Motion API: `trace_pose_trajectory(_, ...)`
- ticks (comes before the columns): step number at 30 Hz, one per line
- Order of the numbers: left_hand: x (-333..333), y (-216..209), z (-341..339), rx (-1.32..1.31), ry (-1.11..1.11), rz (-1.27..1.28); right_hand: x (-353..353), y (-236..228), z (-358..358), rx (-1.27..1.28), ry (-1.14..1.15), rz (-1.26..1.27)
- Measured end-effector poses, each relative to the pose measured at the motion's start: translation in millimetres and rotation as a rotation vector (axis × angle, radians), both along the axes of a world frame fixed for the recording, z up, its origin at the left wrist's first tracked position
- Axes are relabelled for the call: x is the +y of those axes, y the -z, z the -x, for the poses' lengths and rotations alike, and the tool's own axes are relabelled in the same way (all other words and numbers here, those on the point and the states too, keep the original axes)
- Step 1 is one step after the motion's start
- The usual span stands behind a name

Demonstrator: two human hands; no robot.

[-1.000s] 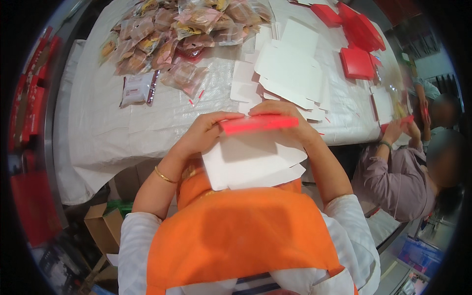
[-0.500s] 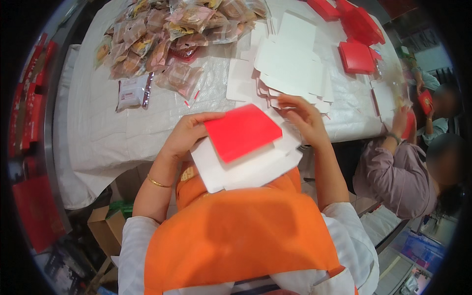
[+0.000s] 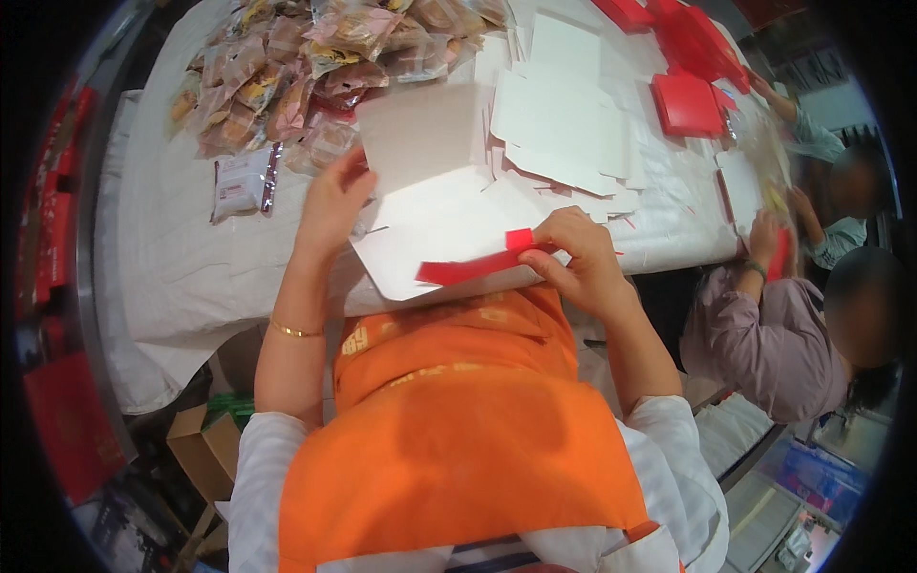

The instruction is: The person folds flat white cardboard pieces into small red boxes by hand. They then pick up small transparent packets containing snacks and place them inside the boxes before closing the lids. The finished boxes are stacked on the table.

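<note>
A cardboard box [image 3: 449,205], white inside and red outside, lies unfolded at the table's near edge in front of me. Its greyish lid panel [image 3: 420,134] stands tilted up at the far side. My right hand [image 3: 578,253] pinches a red flap at the near right corner, between thumb and fingers. The red front strip [image 3: 463,270] is bent up along the near edge. My left hand [image 3: 336,196] is at the box's left edge with its fingers curled in against it; its fingertips are partly hidden.
Wrapped pastries [image 3: 315,57] are heaped at the far left, with a white sachet-like pack [image 3: 244,183] nearer. A stack of white box blanks [image 3: 564,124] lies right of my box. Red boxes [image 3: 688,103] sit far right. Other people work at the right, one sleeve [image 3: 755,334] close.
The red folded blank has moved from my lap onto the table and been opened, white side up. My right hand has taken hold of its red flap. My left hand has moved forward.
</note>
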State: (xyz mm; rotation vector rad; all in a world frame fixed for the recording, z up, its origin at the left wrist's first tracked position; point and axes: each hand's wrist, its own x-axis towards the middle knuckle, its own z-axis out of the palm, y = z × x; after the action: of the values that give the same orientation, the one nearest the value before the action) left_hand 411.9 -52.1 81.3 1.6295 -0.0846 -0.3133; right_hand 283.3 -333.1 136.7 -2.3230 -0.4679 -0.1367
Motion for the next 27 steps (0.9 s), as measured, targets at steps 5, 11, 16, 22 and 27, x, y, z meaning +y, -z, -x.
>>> trace_pose_trajectory(5,16.4,-62.8,44.5,-0.713,0.1,-0.315,25.5,-9.9,-11.2,0.347,0.165,-0.423)
trace_pose_trajectory(11,5.8,-70.0,74.3,-0.489,0.33,-0.259,30.0,-5.1,-21.2,0.077,-0.035,-0.055)
trace_pose_trajectory(16,-0.4,-61.8,80.3,-0.312,0.286,-0.197,27.2,-11.1,-21.9,-0.268,0.017,0.231)
trace_pose_trajectory(22,-41.5,-65.7,97.7,-0.085,0.273,0.072,30.3,28.7,36.9,0.045,0.678,-0.983)
trace_pose_trajectory(27,-94.1,-45.1,117.5,-0.162,0.68,0.112,33.4,13.7,45.3,0.48,0.692,-1.157)
